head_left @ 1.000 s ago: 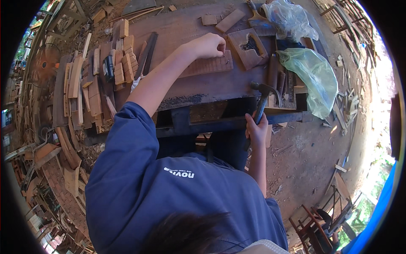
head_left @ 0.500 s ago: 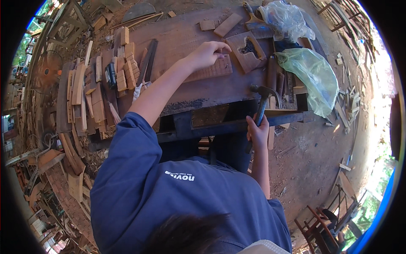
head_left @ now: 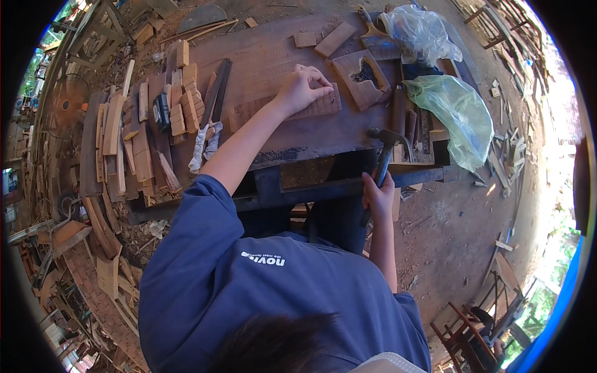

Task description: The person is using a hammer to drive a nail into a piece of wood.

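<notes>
My left hand (head_left: 305,92) is closed in a pinch just above the right part of a long wooden block (head_left: 258,112) lying on the workbench. Whatever sits between thumb and finger is too small to make out. My right hand (head_left: 378,193) grips the handle of a claw hammer (head_left: 387,152), its head up and level with the bench's near edge. To the right of my left hand lies a square wooden block with a hollow (head_left: 375,96), and small dark bits fill part of that hollow.
Wood strips and small blocks (head_left: 144,158) crowd the bench's left side, with a white cloth (head_left: 200,149) by two dark bars (head_left: 217,93). A handsaw (head_left: 375,37), a clear plastic bag (head_left: 423,37) and a greenish one (head_left: 457,115) lie at the right. Wood scraps litter the ground.
My left hand has moved slightly left and down, away from the hollowed block, and its fingers have drawn into a pinch over the long block. The hammer has barely moved.
</notes>
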Tool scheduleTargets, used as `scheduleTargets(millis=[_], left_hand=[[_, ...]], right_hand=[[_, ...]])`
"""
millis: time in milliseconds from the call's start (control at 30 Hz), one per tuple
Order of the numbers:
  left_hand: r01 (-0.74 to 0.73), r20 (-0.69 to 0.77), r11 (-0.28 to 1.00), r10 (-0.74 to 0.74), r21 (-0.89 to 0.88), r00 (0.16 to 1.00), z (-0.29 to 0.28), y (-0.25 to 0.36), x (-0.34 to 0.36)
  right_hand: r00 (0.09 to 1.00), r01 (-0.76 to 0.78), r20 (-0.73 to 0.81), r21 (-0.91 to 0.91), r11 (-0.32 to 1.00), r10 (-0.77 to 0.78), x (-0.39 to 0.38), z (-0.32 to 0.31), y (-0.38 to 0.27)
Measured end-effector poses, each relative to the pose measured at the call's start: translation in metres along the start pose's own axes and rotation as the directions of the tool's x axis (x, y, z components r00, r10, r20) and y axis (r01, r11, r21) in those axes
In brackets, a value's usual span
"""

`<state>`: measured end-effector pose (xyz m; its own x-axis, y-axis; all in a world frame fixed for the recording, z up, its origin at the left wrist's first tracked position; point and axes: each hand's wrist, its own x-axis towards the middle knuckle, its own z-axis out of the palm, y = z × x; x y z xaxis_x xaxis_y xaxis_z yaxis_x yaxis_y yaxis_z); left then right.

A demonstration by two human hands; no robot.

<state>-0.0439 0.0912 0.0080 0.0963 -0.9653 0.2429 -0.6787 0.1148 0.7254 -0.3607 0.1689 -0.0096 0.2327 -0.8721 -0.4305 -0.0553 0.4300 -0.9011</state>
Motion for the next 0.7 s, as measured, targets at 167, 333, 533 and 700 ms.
scheduleTargets(millis=[167, 333, 533, 700], left_hand=[[0.005, -0.022, 1.000, -0.005, -0.017, 1.000, 0.0025, -0.0055, -0.0016], [-0.002, -0.040, 1.000, 0.001, -0.025, 0.999, 0.0029, -0.0096, -0.0026], [-0.009, -0.085, 1.000, 0.007, -0.023, 0.996, 0.0074, -0.0095, -0.0049], [-0.089, -0.138, 0.996, 0.090, 0.013, 0.986, 0.0094, -0.0087, -0.0064]], right_hand=[[1.000, 0.004, 0.001, 0.030, 1.000, -0.004, 0.0015, -0.0005, 0.0037], [1.000, 0.001, 0.005, 0.033, 0.999, -0.001, 0.0001, 0.0003, 0.0019], [1.000, 0.013, -0.009, 0.014, 1.000, -0.013, 0.0003, 0.0024, 0.0016], [0.999, 0.045, -0.001, 0.001, 0.999, -0.045, -0.0003, 0.0035, 0.0022]])
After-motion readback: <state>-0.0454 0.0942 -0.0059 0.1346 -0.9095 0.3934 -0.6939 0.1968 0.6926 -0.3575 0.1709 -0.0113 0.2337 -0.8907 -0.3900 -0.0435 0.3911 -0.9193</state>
